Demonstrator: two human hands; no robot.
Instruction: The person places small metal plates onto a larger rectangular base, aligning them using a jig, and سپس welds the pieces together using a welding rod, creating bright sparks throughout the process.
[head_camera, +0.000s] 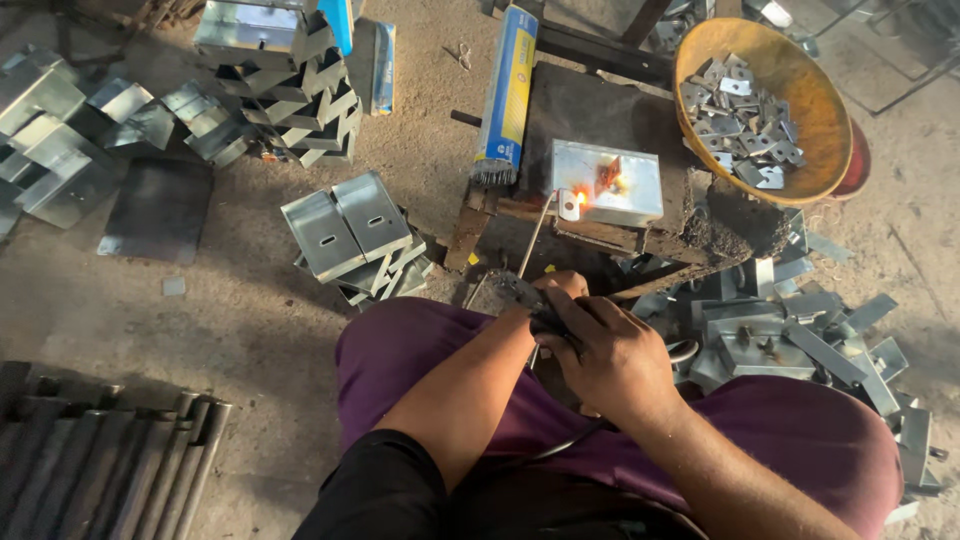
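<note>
Nearest the camera, the person sat with knees apart in purple trousers (800, 430), both forearms reaching forward between them. The right hand (610, 355) was clenched around the dark handle of an electrode holder (535, 305), and a black cable (575, 437) trailed back from it across the lap. The left hand (565, 285) lay mostly hidden behind the right, only its knuckles showing beside the holder; whether it gripped anything could not be told. From the holder a thin welding rod (535, 235) ran up and away to a small galvanised steel box (608, 183), which rested on a rusty metal stand (600, 235); an orange glow marked where the rod tip met the box's near face. Left of the stand a stack of bent steel brackets (350, 235) sat on the dirt floor, and more brackets (790, 335) were heaped by the right knee. Beyond the box lay a blue-and-yellow packet of electrodes (508, 95), and farther right an orange bowl (800, 70) held small metal plates (740, 120).
</note>
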